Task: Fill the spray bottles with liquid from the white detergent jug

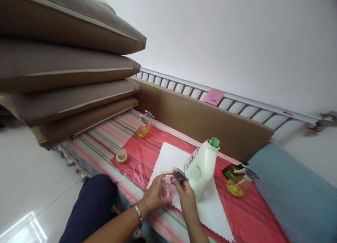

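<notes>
My left hand (154, 195) is wrapped round a clear pink spray bottle (168, 187), low over the near side of a white cloth (172, 155). My right hand (186, 195) grips the bottle's dark grey trigger head (180, 175) at its neck; whether the head sits fully on the neck, I cannot tell. Just right of my hands stands a large pale green jug (204, 169) with its mouth uncapped and a green spout insert (213, 142) inside. A round beige cap (121, 156) lies off to the left on the red plastic sheet (137, 155).
Two spray bottles with yellow liquid (142, 130) stand at the back left. Another yellow spray bottle (235, 187) and a dark brown bottle (230, 171) are at right. Stacked cushions (68, 64) rise at left; a brown board (195, 109) and radiator line the wall.
</notes>
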Demonstrator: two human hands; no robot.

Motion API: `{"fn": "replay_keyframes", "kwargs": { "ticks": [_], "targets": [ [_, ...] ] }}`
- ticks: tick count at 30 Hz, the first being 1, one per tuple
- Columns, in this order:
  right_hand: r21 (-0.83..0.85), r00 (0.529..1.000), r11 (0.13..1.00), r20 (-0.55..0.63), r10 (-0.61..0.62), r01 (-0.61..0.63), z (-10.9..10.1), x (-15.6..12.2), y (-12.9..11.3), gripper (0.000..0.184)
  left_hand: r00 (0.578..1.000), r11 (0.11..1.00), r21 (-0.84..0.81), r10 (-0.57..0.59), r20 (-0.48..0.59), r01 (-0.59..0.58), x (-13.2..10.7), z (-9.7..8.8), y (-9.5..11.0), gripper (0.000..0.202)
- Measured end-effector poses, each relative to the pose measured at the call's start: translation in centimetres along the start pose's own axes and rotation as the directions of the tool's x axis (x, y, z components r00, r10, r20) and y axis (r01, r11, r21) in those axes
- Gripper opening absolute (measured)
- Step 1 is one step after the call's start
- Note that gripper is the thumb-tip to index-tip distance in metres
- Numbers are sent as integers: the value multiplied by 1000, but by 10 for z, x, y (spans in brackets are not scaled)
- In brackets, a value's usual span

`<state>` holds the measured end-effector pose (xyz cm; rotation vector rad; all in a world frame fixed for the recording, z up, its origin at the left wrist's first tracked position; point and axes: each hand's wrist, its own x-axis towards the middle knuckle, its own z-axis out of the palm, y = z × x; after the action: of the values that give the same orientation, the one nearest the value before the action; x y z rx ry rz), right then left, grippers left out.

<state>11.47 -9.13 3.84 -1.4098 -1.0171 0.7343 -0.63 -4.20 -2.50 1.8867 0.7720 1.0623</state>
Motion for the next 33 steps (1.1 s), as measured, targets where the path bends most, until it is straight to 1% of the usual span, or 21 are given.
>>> {"fn": "replay_keyframes", "kwargs": {
  "ticks": [3,5,9,12,19,23,25,26,28,30,31,33],
  "targets": [
    [2,1000,1000,16,-2,2,-1,0,-1,40,999,999,-7,32,0,-32,1,-3,6,75],
    [-14,1000,1000,16,-1,1,0,1,-3,41,1000,999,-6,31,0,-31,1,-3,7,74],
    [-76,1000,997,1,18,-18,1,2,-6,38,1000,1000,9,-14,8,14,-1,1,-2,81],
    [-137,999,990,-29,26,-29,2,2,-3,37,999,999,16,-41,9,41,-3,4,-7,82],
    [-229,996,973,-83,-33,13,2,1,9,37,998,998,15,-63,14,63,-2,5,-7,78],
    [-249,992,968,-106,-67,38,3,1,13,37,995,995,14,-95,31,94,-3,2,-6,86],
    [-253,991,966,-105,-82,53,3,1,15,37,994,995,12,-98,44,98,-5,-2,-1,88],
    [-253,991,965,-103,-89,60,3,1,16,36,995,996,5,-87,40,86,-7,-4,4,84],
    [-254,990,964,-97,-102,74,3,0,17,36,999,999,-28,-33,6,33,-9,-8,20,68],
    [-255,990,963,-91,-110,84,3,-1,18,35,998,996,-79,23,-57,-28,-8,-10,39,52],
    [-255,990,963,-87,-114,88,4,-1,18,34,996,993,-111,27,-89,-37,-6,-10,48,45],
    [-257,989,961,-77,-124,101,7,-2,18,35,990,985,-174,-29,-137,4,1,-7,63,34]
  ]
}}
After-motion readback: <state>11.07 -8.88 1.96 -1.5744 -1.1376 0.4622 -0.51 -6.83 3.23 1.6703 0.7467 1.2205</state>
